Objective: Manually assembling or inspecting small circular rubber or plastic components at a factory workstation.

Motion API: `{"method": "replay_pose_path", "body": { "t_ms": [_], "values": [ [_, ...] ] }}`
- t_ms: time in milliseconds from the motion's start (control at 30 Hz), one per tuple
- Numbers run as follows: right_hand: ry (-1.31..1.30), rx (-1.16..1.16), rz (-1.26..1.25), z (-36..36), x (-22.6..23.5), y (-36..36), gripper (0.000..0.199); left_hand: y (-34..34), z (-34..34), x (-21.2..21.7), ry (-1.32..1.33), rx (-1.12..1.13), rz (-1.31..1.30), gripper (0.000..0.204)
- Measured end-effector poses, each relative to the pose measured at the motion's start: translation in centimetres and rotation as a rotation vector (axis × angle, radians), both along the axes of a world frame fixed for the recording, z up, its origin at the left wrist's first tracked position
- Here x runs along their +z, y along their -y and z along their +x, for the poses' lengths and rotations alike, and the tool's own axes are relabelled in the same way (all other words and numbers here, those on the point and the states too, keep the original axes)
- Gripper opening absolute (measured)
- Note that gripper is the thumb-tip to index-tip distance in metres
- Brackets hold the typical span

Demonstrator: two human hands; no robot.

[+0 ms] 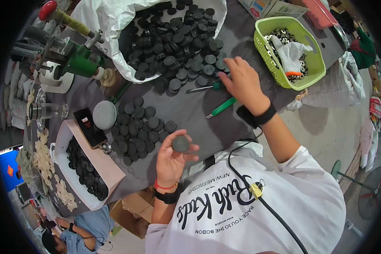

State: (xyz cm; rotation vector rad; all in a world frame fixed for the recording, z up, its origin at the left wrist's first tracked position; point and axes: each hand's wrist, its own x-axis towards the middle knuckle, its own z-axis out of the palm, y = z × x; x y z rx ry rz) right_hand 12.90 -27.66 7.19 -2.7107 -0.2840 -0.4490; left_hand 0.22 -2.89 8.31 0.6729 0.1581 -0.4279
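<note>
Between the thumb and fingers of my left hand (168, 163) is a dark round disc (180, 144), its flat face turned up. My right hand (244, 83) reaches to the edge of a large heap of black discs (173, 46) spilling from a white sack (110, 38). Thumb and index finger are spread there, the fingertips beside one disc; whether they touch it I cannot tell. Under that hand lies a screwdriver (216, 86) with a green handle, and nearer me a green-handled cutter (223, 107). A smaller group of discs (135, 131) sits left of my left hand.
A green basket (260, 51) at the right holds metal parts and a white glove (290, 57). On the left stand a green press (78, 61), a grey round object (104, 114), a phone (90, 128) and a box (114, 175) of black pieces. Another person (86, 228) is at lower left.
</note>
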Motion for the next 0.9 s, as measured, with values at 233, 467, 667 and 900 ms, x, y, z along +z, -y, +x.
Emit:
{"method": "replay_pose_path", "body": {
  "t_ms": [233,467,667,900],
  "values": [
    [-0.186,0.011,0.066,2.7,-2.1,1.4,0.038,-0.5,0.1,-0.8,-0.097,-0.042,0.11,0.022],
    [-0.821,0.462,1.269,-5.5,3.7,-1.8,0.047,1.4,1.6,3.5,0.013,-0.132,0.534,0.035],
    [-0.471,0.573,1.138,-7.7,3.9,-3.5,0.045,2.7,2.6,6.0,-0.007,-0.125,0.533,0.035],
    [-0.416,0.68,0.966,-7.8,4.4,-3.0,0.049,2.7,1.8,6.6,0.08,-0.031,0.601,0.037]
  ]
}}
